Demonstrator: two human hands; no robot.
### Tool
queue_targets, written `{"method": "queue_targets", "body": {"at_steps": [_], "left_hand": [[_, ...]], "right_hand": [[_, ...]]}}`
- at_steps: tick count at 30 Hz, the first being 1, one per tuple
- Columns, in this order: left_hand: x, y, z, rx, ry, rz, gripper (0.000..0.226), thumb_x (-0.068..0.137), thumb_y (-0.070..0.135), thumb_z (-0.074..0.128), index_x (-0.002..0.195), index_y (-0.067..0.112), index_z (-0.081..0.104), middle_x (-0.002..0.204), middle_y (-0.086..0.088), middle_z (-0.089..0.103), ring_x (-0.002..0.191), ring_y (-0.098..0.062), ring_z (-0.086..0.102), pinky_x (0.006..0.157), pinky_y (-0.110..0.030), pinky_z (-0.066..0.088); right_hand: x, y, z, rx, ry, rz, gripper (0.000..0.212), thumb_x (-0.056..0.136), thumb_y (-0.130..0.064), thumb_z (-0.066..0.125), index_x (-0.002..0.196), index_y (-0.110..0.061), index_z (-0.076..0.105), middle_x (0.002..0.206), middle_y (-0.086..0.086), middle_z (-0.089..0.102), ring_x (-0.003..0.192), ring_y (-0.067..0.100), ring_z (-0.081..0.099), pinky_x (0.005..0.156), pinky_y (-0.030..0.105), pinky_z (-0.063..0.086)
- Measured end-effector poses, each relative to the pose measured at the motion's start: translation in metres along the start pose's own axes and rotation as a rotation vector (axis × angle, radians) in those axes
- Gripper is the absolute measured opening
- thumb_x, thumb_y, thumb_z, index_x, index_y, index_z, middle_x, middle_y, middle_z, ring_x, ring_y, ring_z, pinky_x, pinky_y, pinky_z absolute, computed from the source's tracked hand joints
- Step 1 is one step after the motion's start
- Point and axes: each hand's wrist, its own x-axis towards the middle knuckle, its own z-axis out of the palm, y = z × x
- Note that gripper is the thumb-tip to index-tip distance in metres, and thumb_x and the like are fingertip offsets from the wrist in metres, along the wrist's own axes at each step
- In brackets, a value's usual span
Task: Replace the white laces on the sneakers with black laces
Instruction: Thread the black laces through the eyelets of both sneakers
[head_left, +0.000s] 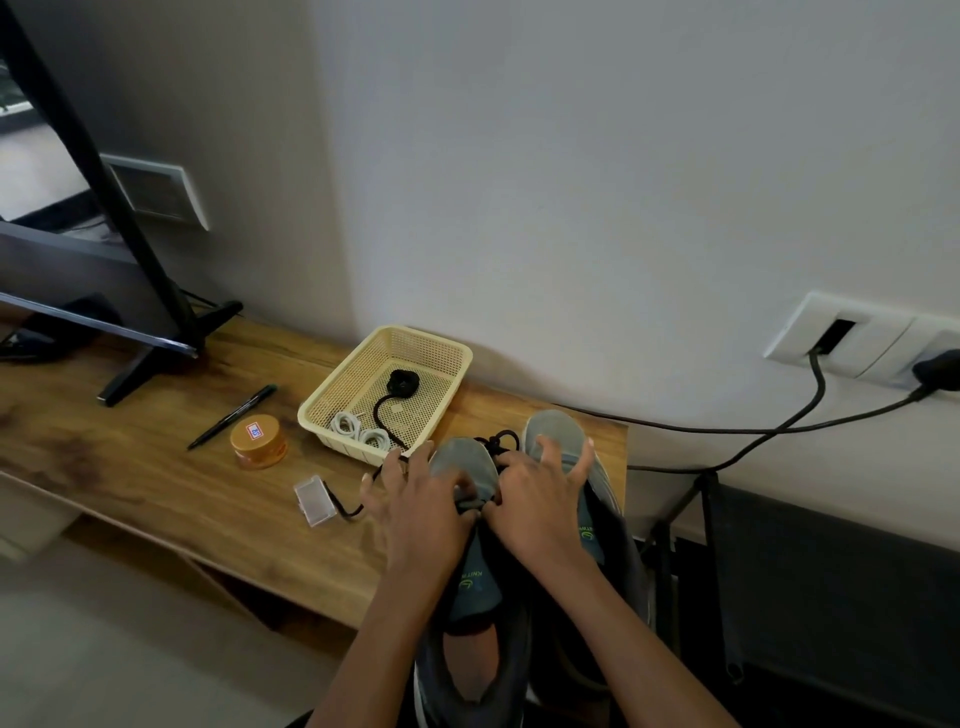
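Note:
Two grey sneakers stand side by side at the desk's right end, toes toward the wall: the left sneaker (460, 462) and the right sneaker (555, 432). My left hand (415, 506) and my right hand (540, 499) meet over the left sneaker's eyelets, each pinching a black lace (470, 505) near its lowest row. More black lace (501, 441) bunches between the toes, and one strand (343, 506) trails left over the desk. A cream basket (337, 387) holds two coiled white laces (358, 430) and a rolled black lace (402, 384).
On the wooden desk (156, 467) lie a black pen (234, 415), an orange-lidded jar (258, 441) and a small clear plastic box (314, 501). A monitor stand (156, 343) occupies the far left. Black cables (753, 431) run from a wall socket (857, 340) on the right.

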Motion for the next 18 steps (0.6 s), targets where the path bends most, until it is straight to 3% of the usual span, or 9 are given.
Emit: {"method": "queue_targets", "body": {"at_steps": [4,10,13,18], "left_hand": [[0.001,-0.003,0.003,0.039,-0.017,0.016,0.015,0.091,0.04,0.056,0.104,0.036,0.062,0.153,0.009,0.023,0.145,-0.023,0.005,0.114,-0.052,0.003],[0.008,-0.011,0.01,0.108,-0.152,-0.034,0.036,0.101,0.036,0.032,0.124,0.022,0.056,0.154,0.0,0.019,0.144,-0.025,0.007,0.113,-0.057,-0.001],[0.012,-0.023,0.007,0.048,-0.167,-0.059,0.033,0.1,0.03,0.035,0.124,0.019,0.054,0.15,-0.002,0.023,0.141,-0.026,0.014,0.114,-0.057,0.009],[0.02,-0.058,-0.016,-0.117,0.004,-0.399,0.033,0.093,0.02,0.044,0.124,0.01,0.052,0.137,-0.014,0.04,0.125,-0.033,0.036,0.106,-0.053,0.029]], "right_hand": [[-0.002,-0.001,0.001,-0.028,0.014,0.004,0.019,0.091,-0.03,0.055,0.099,-0.02,0.069,0.117,-0.01,0.061,0.138,0.025,0.023,0.108,0.061,-0.013],[-0.004,-0.005,0.001,-0.047,0.019,0.009,0.019,0.091,-0.025,0.053,0.093,-0.017,0.069,0.114,-0.008,0.062,0.137,0.026,0.025,0.107,0.06,-0.015],[-0.005,-0.006,0.0,-0.054,0.018,0.017,0.017,0.091,-0.023,0.052,0.093,-0.017,0.068,0.115,-0.007,0.061,0.136,0.026,0.025,0.108,0.061,-0.015],[-0.005,0.001,-0.003,-0.093,0.024,0.075,0.017,0.088,-0.018,0.051,0.094,-0.016,0.067,0.109,-0.004,0.062,0.133,0.027,0.029,0.108,0.061,-0.014]]}}
